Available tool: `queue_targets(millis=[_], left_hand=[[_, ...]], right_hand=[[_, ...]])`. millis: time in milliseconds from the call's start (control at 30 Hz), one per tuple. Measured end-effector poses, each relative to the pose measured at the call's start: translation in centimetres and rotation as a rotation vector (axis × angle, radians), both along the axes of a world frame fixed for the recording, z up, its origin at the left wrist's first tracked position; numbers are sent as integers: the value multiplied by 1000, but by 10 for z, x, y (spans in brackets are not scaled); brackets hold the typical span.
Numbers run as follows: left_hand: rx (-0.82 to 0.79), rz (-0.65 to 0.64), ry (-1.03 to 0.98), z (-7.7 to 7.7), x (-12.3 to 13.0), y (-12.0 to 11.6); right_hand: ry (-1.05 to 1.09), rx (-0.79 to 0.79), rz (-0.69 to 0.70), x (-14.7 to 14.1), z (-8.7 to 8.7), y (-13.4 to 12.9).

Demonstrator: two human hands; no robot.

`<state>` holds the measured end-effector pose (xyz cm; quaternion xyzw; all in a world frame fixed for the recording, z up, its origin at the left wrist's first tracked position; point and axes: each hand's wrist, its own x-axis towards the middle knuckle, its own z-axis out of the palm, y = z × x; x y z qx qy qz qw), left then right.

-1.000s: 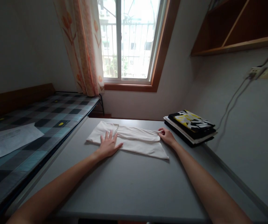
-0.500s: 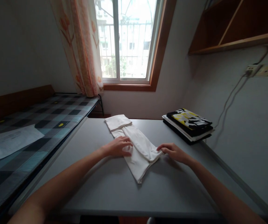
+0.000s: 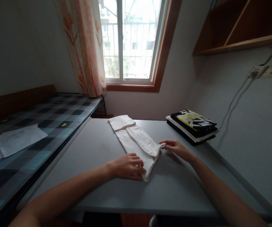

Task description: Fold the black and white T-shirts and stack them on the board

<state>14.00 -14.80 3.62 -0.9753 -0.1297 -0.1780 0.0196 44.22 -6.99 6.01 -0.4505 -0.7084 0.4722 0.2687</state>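
A white folded cloth (image 3: 142,138) lies slantwise on the pale grey table (image 3: 98,192), its far end carrying a folded-over flap. My right hand (image 3: 175,148) pinches the cloth's right near corner, which is bunched and slightly raised. At the near tip of the cloth is my left hand (image 3: 130,166), its fingers curled over the left edge; whether they grip the fabric is hard to make out.
A stack of folded clothes (image 3: 192,126), black and white with a yellow pattern on top, sits at the table's back right. On the left is a bed (image 3: 72,110) with papers (image 3: 22,140). A shelf (image 3: 247,42) and a cable (image 3: 233,99) are on the right wall.
My left hand has moved toward me and to the right, down to the cloth's near tip. The corner in my right hand has been lifted and bunched.
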Motion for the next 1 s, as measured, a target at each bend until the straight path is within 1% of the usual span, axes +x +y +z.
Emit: queue_targets(millis=[67,167,233,267,333,400,467,533,567,600,667,700,767,833,900,1000], left_hand=[[27,5,7,-1,1,-3],[39,23,10,-3,4,-5],[-15,31,-35,-1,5,-4],[-73,50,-92,2,4,-3],[-239,159,-306,11,0,4],[-428,343,-605,20,-8,19],[-594,516,-889,27,-22,40],[-753,636,-1099,27,-39,64],[-841,702,-1176,24,-47,74],[-944,776,-1215,20,-55,83],[-1133,915,-1212,10,-67,95],[-1197,971,-1193,5,-71,97],[-1259,1032,-1172,-2,-75,98],[-1284,1046,-1166,-5,-76,97],[-1312,1052,-1146,-4,-75,95],[-1313,1078,-1110,-1,-74,96]], right_hand=[[-5,21,5,1,0,0],[5,102,-2,1,-3,2],[45,117,-17,0,-5,6],[78,107,-24,-1,-7,10],[166,88,-38,-8,-8,22],[264,102,-75,-20,-7,41],[339,147,-129,-40,-4,65],[339,211,-180,-67,-3,91],[292,256,-209,-81,-4,103],[191,302,-249,-94,-6,115],[-106,370,-311,-118,-13,133],[-184,377,-317,-127,-18,140],[-291,378,-311,-139,-27,148],[-346,376,-299,-143,-33,152],[-413,379,-290,-144,-35,153],[-511,382,-282,-149,-31,152]])
